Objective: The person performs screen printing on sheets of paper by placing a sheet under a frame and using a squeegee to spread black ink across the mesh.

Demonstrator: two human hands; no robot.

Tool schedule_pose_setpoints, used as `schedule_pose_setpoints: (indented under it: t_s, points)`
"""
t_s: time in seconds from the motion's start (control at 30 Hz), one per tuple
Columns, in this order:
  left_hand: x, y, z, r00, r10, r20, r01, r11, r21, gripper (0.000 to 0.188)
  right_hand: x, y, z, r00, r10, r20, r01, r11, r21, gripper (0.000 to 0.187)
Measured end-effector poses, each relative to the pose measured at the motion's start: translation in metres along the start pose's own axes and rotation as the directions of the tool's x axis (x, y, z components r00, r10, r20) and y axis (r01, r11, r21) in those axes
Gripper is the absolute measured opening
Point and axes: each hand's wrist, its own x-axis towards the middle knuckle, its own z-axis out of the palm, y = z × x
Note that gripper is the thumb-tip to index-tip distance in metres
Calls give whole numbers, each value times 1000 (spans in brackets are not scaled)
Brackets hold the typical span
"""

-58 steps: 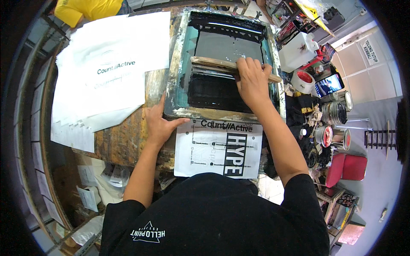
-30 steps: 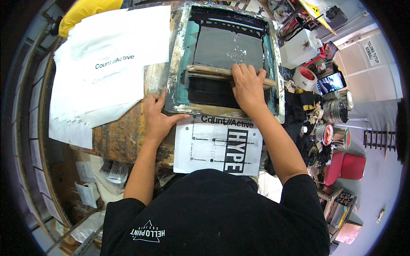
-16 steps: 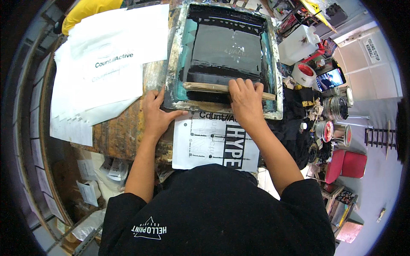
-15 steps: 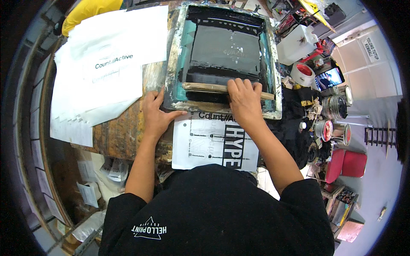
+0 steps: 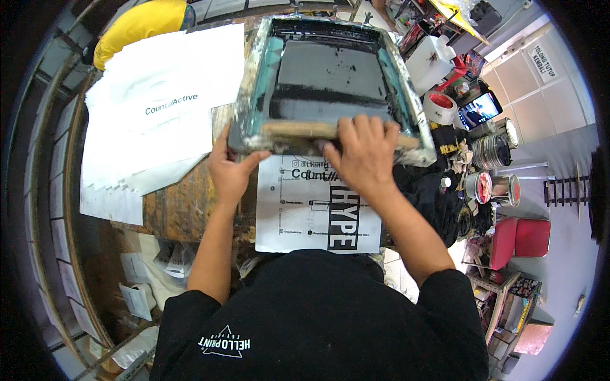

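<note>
A screen-printing frame point(image 5: 250, 89) with black ink over its mesh is tilted, its near edge raised off the table. At its near left corner, my left hand point(image 5: 230, 174) grips the frame, thumb along the near side and fingers at the left side. My right hand point(image 5: 368, 152) is closed around the wooden handle of a squeegee point(image 5: 295, 130), which lies across the near end of the screen. Beneath the frame's near edge a white sheet with black print point(image 5: 286, 216) comes into view; its far part is hidden under the frame.
A fanned stack of white printed sheets point(image 5: 165, 76) covers the left of the worn wooden table point(image 5: 168, 206). To the right stand a white jug point(image 5: 429, 63), a tape roll point(image 5: 440, 106), a lit phone point(image 5: 480, 111), several ink cans point(image 5: 490, 151) and dark cloths point(image 5: 426, 197).
The frame's near edge has risen and more of the printed sheet shows. My left hand has closed on the frame's corner. The squeegee has stayed at the near end with my right hand.
</note>
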Motion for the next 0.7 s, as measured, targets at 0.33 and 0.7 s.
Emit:
schedule_pose_setpoints:
  t_s: [0.33,0.7]
  points:
    - [39,24,-7,877,-384,290,253,880,402,98,117,34,-66,952,-95,-290,67,992,-106,36]
    - [-23,23,30,839,-447,309,149,736,661,98,136,36,-86,972,-14,-235,30,997,64,40]
